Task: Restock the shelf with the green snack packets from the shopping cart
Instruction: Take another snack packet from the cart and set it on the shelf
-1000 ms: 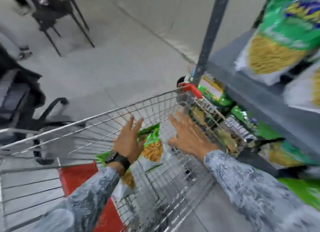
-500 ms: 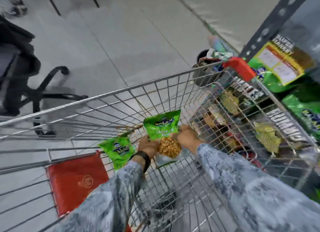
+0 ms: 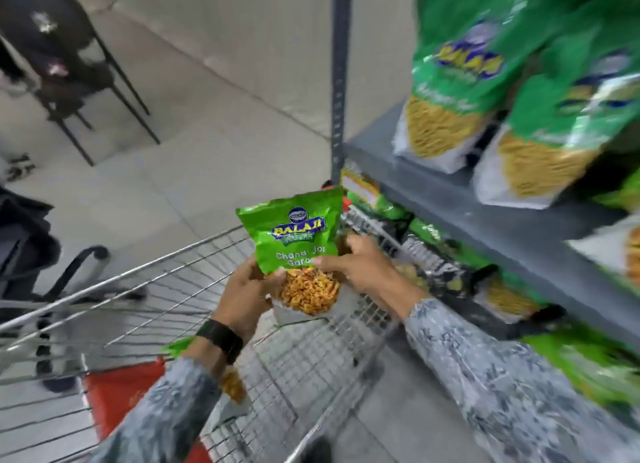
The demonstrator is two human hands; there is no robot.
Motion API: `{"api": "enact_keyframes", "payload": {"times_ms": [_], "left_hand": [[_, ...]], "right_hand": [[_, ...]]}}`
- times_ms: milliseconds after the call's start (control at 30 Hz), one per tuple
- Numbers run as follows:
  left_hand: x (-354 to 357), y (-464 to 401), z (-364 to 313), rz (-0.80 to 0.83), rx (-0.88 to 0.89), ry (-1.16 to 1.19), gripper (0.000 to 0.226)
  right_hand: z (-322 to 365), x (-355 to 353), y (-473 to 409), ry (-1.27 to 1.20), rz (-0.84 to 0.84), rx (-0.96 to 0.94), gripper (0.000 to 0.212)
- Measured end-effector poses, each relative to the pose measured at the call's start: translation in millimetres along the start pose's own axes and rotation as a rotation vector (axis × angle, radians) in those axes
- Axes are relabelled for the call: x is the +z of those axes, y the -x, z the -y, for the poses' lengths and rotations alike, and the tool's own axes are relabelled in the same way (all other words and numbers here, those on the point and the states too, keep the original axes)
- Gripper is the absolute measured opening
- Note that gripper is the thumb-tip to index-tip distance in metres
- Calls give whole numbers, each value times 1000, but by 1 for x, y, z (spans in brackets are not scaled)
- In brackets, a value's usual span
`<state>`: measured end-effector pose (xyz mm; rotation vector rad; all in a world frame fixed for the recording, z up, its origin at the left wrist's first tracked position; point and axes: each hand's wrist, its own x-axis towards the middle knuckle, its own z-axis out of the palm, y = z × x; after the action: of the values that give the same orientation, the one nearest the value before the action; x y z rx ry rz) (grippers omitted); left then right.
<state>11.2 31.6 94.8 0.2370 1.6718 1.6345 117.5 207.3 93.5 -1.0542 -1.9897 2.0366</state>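
A green snack packet (image 3: 297, 241) with a clear window of orange snacks is held upright above the wire shopping cart (image 3: 194, 265). My left hand (image 3: 244, 298) grips its lower left edge and my right hand (image 3: 360, 268) grips its right side. A second green packet (image 3: 175, 346) lies in the cart, mostly hidden under my left forearm. The grey metal shelf (image 3: 450, 199) stands to the right, with larger green packets (image 3: 460, 81) standing on it and more packets on the level below.
A dark shelf post (image 3: 341, 64) rises just behind the held packet. A red flap (image 3: 117, 403) sits in the cart's near end. A black chair (image 3: 79, 64) stands far left on the pale floor, and an office chair (image 3: 20, 241) is at left.
Both hands reached into the cart, closed on the green packet, and have lifted it up out of the cart. The view has tilted upward toward the shelf.
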Motion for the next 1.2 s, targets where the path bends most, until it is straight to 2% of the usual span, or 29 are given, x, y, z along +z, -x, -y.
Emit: {"api": "enact_keyframes", "payload": {"times_ms": [133,267,367,500,633,733,900,1067,1200], "left_hand": [[107,49,-59,187,163,-73,31],[235,104,-89,375,344,-188,33],[320,138,-88,495,416,-232,28],[432,185,-63,682,466,-274,27],[507,199,-37,682,516,-349,18],[551,189,-21,628,432,-333,28],[578,155,8,552,360,-484,38],[575,151,19,560,350,-489,40],[559,164,11,579,422,-525,63]], "right_hand": [[31,-91,100,-91,-317,-215,43],[32,-194,206,-105,-615,-350,35],[20,-260,277,-52,-848,-359,41],[-16,-341,360,-30,-1091,-357,32],[-45,-399,387,-66,-1228,-278,54],[-61,-433,377,-60,-1253,-205,45],[-87,-453,354,-56,-1253,-51,51],[-98,-441,356,23,-1304,-114,42],[-89,-422,370,105,-1448,-193,53]]}}
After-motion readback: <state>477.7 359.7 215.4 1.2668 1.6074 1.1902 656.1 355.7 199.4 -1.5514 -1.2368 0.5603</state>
